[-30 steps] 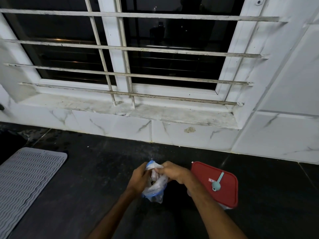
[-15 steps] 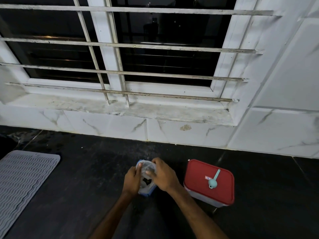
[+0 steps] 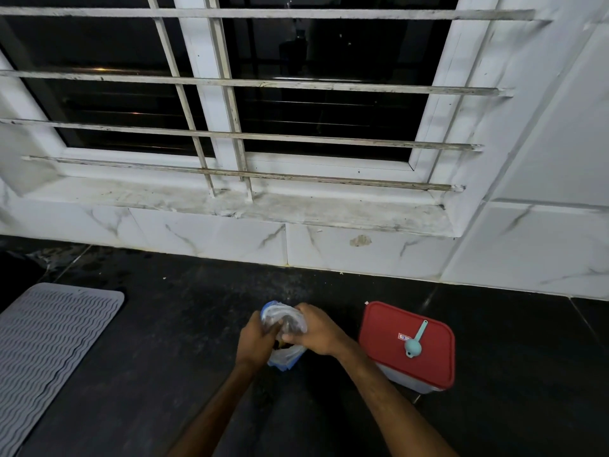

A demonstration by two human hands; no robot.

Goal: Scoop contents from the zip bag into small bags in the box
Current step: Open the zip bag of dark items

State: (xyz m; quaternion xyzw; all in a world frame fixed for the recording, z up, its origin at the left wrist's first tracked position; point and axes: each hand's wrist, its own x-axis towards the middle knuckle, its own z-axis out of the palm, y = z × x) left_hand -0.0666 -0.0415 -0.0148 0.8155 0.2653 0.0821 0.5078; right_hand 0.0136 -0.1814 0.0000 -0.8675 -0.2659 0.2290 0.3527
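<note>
A clear zip bag [image 3: 279,316] with a blue strip at its mouth stands on the dark counter, with dark contents showing inside. My left hand [image 3: 254,339] grips its left side and my right hand [image 3: 319,331] grips its right side near the top. To the right stands a white box with a red lid [image 3: 428,357] that is shut. A small teal scoop [image 3: 416,339] lies on that lid. No small bags are visible.
A grey ribbed mat [image 3: 46,344] lies at the left on the dark counter [image 3: 164,357]. A white marble wall and a dusty window sill [image 3: 250,206] with metal bars rise behind.
The bag, held up and crumpled a second ago, now rests lower on the counter between both hands. The view has shifted slightly; the box and scoop have stayed put.
</note>
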